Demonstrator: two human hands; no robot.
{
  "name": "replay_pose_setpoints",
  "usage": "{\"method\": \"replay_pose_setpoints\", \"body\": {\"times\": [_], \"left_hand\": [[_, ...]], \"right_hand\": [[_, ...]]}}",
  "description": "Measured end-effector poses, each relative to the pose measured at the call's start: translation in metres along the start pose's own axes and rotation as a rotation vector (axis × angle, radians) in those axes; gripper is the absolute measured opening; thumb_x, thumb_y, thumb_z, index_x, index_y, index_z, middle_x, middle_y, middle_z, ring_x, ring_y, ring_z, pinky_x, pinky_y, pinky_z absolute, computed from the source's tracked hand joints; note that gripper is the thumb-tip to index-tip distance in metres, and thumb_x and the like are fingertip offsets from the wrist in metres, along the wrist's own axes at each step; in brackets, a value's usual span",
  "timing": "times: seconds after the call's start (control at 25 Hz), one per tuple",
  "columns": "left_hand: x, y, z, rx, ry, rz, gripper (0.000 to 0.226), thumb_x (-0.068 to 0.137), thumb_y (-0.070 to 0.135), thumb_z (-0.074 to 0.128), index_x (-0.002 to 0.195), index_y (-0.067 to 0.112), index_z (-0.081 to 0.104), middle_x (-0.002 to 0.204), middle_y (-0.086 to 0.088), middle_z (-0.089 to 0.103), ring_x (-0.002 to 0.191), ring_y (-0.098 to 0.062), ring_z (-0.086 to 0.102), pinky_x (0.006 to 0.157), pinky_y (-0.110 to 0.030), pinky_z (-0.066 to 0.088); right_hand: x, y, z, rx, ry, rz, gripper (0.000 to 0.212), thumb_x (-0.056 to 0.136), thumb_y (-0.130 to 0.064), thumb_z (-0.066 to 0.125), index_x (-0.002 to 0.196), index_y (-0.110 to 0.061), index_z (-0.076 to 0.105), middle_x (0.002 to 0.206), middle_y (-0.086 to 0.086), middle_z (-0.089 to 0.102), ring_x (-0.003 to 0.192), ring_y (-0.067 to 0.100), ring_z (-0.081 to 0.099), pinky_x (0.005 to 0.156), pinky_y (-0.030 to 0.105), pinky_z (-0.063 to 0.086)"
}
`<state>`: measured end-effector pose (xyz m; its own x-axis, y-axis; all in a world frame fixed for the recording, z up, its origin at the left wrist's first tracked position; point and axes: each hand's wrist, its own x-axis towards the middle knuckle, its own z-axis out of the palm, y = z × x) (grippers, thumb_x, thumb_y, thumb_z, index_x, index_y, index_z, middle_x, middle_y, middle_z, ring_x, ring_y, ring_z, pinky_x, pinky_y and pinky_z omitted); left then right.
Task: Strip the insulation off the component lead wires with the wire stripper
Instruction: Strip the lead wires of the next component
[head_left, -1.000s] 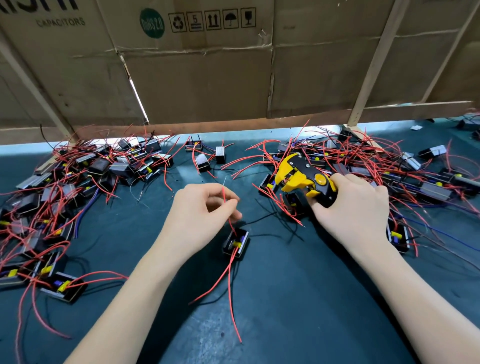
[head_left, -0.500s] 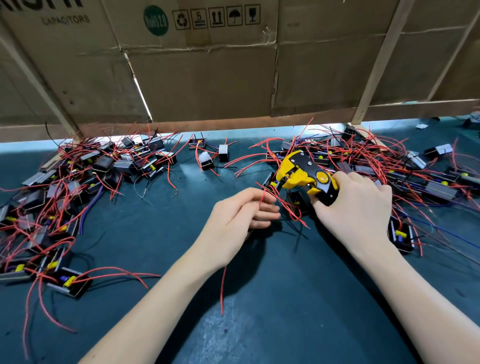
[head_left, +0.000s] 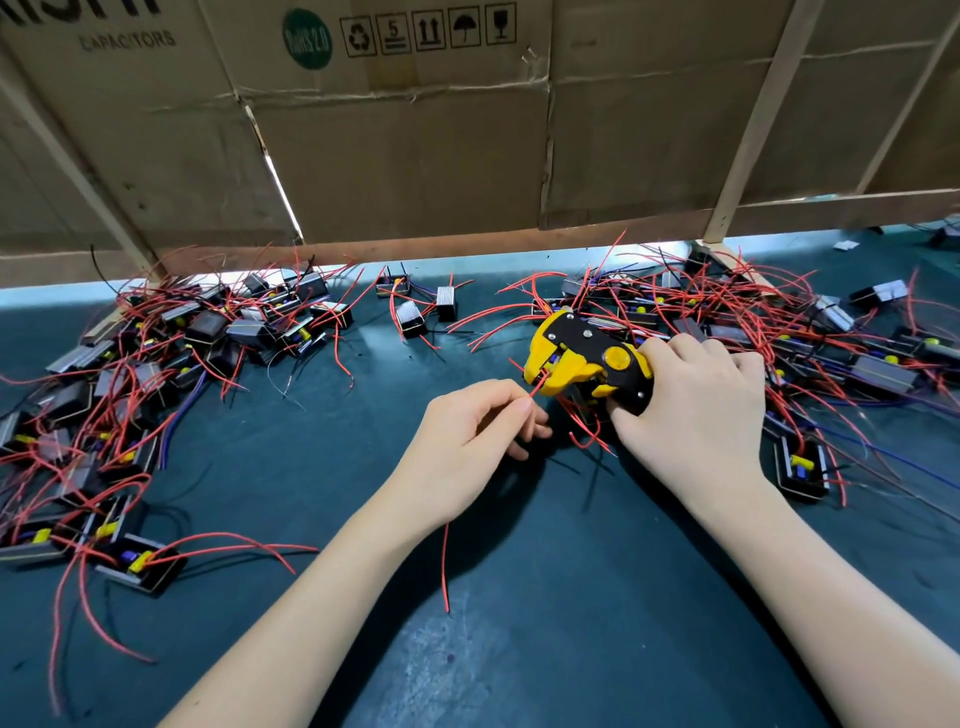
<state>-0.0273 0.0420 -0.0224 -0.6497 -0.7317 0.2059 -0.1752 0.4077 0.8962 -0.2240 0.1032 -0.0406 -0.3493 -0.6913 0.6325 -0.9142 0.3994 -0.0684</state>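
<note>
Left hand: the left hand (head_left: 470, 447), at centre frame, pinches one red wire (head_left: 534, 388) between thumb and forefinger and points its tip at the mouth of the tool; the other fingers are loosely curled.
Right hand: the right hand (head_left: 691, 410), centre right, is clenched around the handles of the yellow and black wire stripper (head_left: 582, 358), whose head faces left toward the wire.
Wire: its free end sits right at the tool's yellow mouth, touching or just inside; from here I cannot tell which. Another red strand (head_left: 445, 566) hangs down below the left wrist.
Component: the part this wire belongs to is hidden under the left hand.
Left pile: a heap of small black parts with red wires (head_left: 156, 374) fills the left of the frame on the dark green tabletop (head_left: 545, 649).
Right pile: a second, tangled heap (head_left: 831, 343) lies at the right, behind and beside the tool hand.
Backdrop: cardboard sheets (head_left: 415, 171) stand along the far edge.
Progress: I judge this as mid-job, one wire being fed in, the squeeze not yet made. Wire ends are too fine to show which pile is stripped, so the share done cannot be read; plenty of parts look left to handle.
</note>
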Motion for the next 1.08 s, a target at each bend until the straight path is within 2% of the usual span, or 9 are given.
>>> {"method": "replay_pose_setpoints", "body": {"times": [0.12,0.24,0.48,0.6,0.76,0.84,0.96,1.0,1.08], "left_hand": [[-0.001,0.003,0.001,0.001,0.001,-0.020,0.042,0.099,0.002,0.046,0.062,0.019,0.055,0.091,-0.011,0.071,0.088,-0.012,0.072,0.069,-0.023,0.055],[-0.001,0.006,0.001,-0.009,0.007,-0.025,0.056,0.097,0.000,0.046,0.053,0.032,0.056,0.086,-0.015,0.070,0.088,-0.014,0.073,0.067,-0.023,0.054],[0.000,0.004,0.000,-0.028,0.005,-0.051,0.049,0.095,-0.003,0.045,0.053,0.022,0.052,0.081,-0.001,0.071,0.084,-0.016,0.074,0.062,-0.020,0.050],[0.001,0.002,-0.001,-0.019,-0.001,-0.047,0.045,0.094,-0.004,0.044,0.054,0.017,0.049,0.081,-0.002,0.071,0.083,-0.016,0.074,0.062,-0.019,0.049],[0.000,0.001,-0.002,-0.016,-0.018,-0.033,0.044,0.093,-0.004,0.045,0.055,0.018,0.050,0.083,-0.006,0.073,0.080,-0.011,0.073,0.062,-0.017,0.049],[-0.001,0.000,-0.003,0.013,-0.025,-0.023,0.038,0.093,0.000,0.048,0.059,0.015,0.055,0.085,-0.006,0.073,0.074,-0.006,0.069,0.064,-0.019,0.050],[-0.001,-0.002,-0.012,0.244,0.033,0.073,0.012,0.090,0.027,0.067,0.086,0.016,0.068,0.092,0.003,0.066,0.083,-0.007,0.060,0.077,-0.021,0.046],[-0.001,-0.004,-0.017,0.391,0.044,0.095,0.027,0.083,0.042,0.071,0.098,0.020,0.067,0.099,0.006,0.062,0.091,-0.007,0.055,0.081,-0.020,0.043],[-0.001,-0.007,-0.031,0.678,0.011,0.028,0.066,0.066,0.069,0.069,0.117,0.028,0.057,0.111,0.009,0.052,0.107,-0.009,0.048,0.091,-0.026,0.043]], "right_hand": [[0.000,0.000,-0.002,0.015,0.030,-0.021,0.026,0.068,-0.036,0.060,0.078,-0.012,0.058,0.074,0.005,0.060,0.076,0.033,0.055,0.073,0.038,0.027],[0.002,0.001,-0.005,0.023,0.059,-0.053,0.025,0.066,-0.036,0.059,0.074,-0.013,0.056,0.070,0.004,0.057,0.070,0.032,0.054,0.071,0.037,0.025],[0.001,-0.001,-0.006,0.105,-0.025,-0.051,0.025,0.071,-0.039,0.059,0.063,-0.016,0.052,0.063,0.003,0.058,0.063,0.033,0.056,0.067,0.036,0.025],[0.001,-0.001,-0.005,0.123,-0.038,-0.081,0.030,0.069,-0.035,0.069,0.058,-0.017,0.049,0.058,0.005,0.058,0.055,0.033,0.055,0.064,0.034,0.028],[0.000,-0.003,-0.006,0.097,-0.038,-0.064,0.035,0.066,-0.044,0.065,0.052,-0.013,0.054,0.049,0.008,0.055,0.048,0.034,0.055,0.056,0.029,0.031],[-0.001,-0.003,-0.006,0.081,-0.025,-0.053,0.034,0.066,-0.046,0.060,0.056,-0.013,0.057,0.053,0.007,0.056,0.053,0.034,0.057,0.058,0.030,0.031],[-0.001,0.004,-0.002,0.050,-0.014,-0.045,0.031,0.070,-0.044,0.058,0.072,-0.013,0.057,0.072,0.007,0.061,0.072,0.034,0.060,0.070,0.037,0.029],[0.000,0.006,-0.003,0.060,-0.015,-0.017,0.032,0.072,-0.045,0.060,0.074,-0.013,0.058,0.074,0.008,0.062,0.075,0.034,0.061,0.072,0.038,0.031],[0.002,0.010,-0.005,0.126,-0.015,0.056,0.034,0.076,-0.047,0.063,0.071,-0.014,0.055,0.073,0.009,0.060,0.075,0.037,0.061,0.073,0.041,0.036]]}}
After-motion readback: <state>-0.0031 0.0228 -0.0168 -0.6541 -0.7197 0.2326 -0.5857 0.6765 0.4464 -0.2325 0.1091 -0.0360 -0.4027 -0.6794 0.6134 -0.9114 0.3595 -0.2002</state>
